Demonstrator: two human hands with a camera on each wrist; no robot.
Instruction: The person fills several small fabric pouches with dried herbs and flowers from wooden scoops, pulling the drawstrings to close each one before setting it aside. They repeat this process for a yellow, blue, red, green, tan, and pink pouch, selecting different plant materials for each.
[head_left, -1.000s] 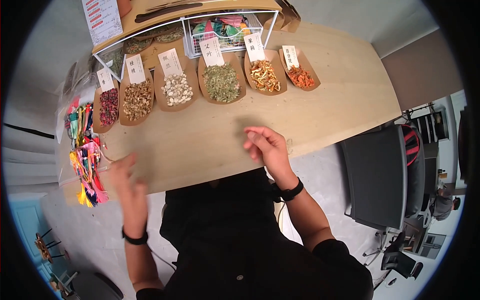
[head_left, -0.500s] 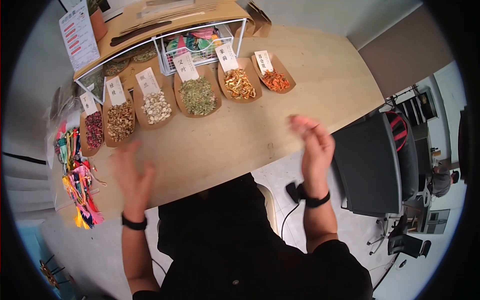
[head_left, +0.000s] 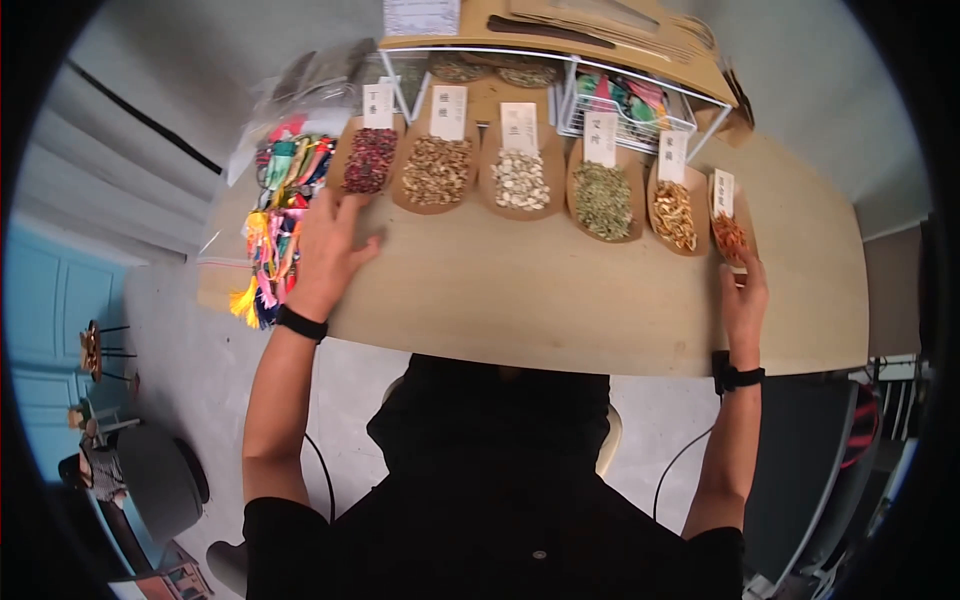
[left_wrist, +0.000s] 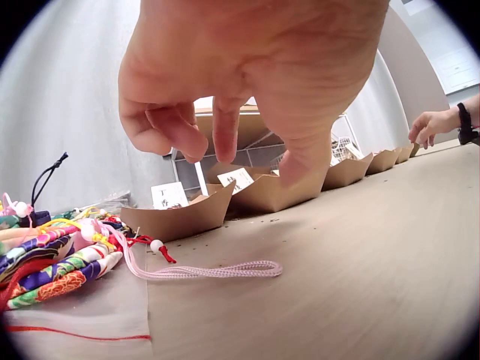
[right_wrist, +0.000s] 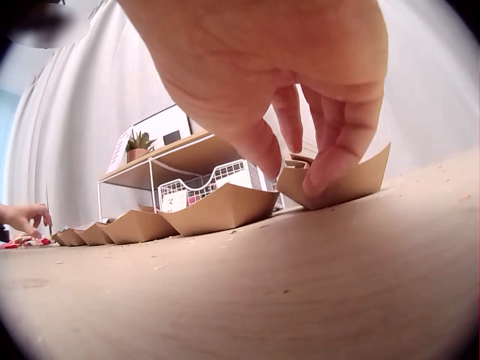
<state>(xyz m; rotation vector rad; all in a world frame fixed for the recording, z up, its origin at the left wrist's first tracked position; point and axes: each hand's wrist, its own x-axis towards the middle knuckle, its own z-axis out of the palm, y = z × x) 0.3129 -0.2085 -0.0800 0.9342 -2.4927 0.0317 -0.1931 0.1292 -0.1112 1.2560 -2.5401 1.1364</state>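
In the head view my left hand (head_left: 330, 250) is by the near end of the leftmost brown paper tray (head_left: 350, 195), which holds dark red dried buds (head_left: 370, 160). Its fingers are loosely bent, and the left wrist view shows nothing held. At the far right of the row, my right hand (head_left: 745, 300) has thumb and fingers around the near end of a paper tray (right_wrist: 352, 184) with orange dried petals (head_left: 730, 235). In the right wrist view a fingertip overlaps that tray's near wall. Trays of brown pieces (head_left: 437, 170), whitish slices (head_left: 520, 180), green leaves (head_left: 602, 200) and yellowish strips (head_left: 673, 215) stand between.
Colourful tasselled pouches (head_left: 270, 240) lie on a plastic bag left of my left hand. Behind the trays stands a shelf (head_left: 420, 43) with a white wire basket (head_left: 640, 125) under it. White labels (head_left: 448, 112) stand in the trays. The wooden table (head_left: 520, 300) curves along its front edge.
The head view has swung left. My right hand has gone from above the table to the orange petals' tray; my left hand has moved close to the leftmost tray.
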